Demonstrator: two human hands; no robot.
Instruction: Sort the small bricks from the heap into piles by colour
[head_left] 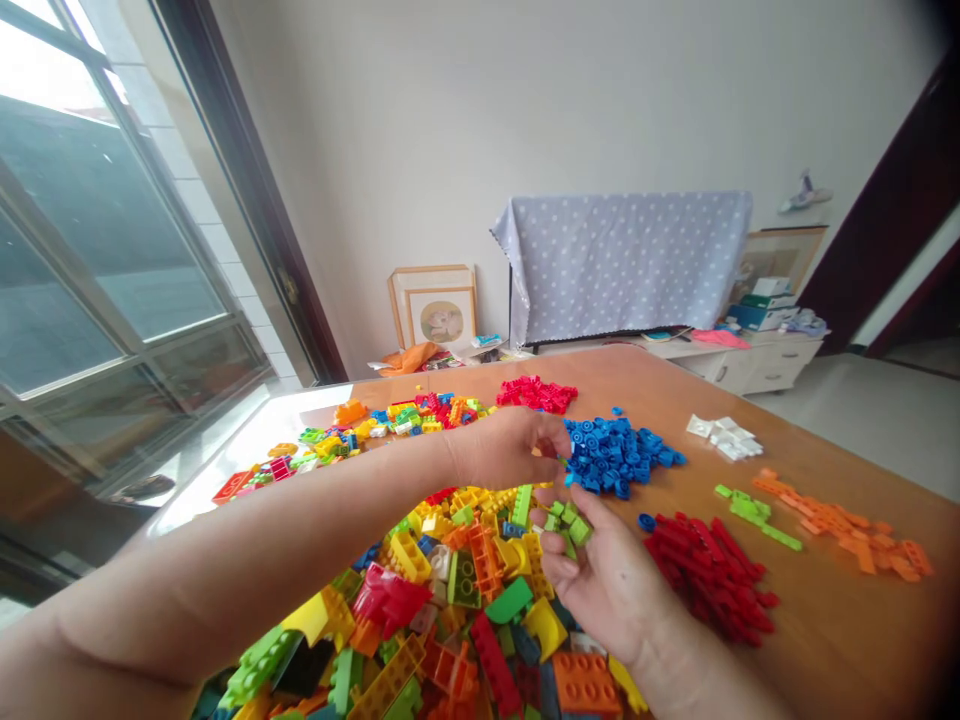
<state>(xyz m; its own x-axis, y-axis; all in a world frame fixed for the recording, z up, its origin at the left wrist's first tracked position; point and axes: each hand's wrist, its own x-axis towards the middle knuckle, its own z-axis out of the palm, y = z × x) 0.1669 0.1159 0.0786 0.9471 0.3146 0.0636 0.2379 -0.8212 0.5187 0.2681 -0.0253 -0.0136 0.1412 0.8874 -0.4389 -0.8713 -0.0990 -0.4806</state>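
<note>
Several small green bricks (568, 526) rest in my right hand (600, 565), palm up, its fingers curled round them at the right edge of the mixed pile. My left hand (517, 447) reaches across above the mixed brick pile (457, 600), just left of the blue brick pile (615, 455). Its thumb and fingertips are bent toward each other beside the blue bricks; whatever lies between them is too small to make out. Right of my right hand lies a heap of dark red bricks (709, 575).
On the brown table (645, 385) are a bright red pile (536, 394), white bricks (726, 437), a green row (757, 516), an orange row (847, 525) and scattered mixed bricks (405, 415). Behind stand a white cabinet (772, 368) and a dotted cloth (622, 265).
</note>
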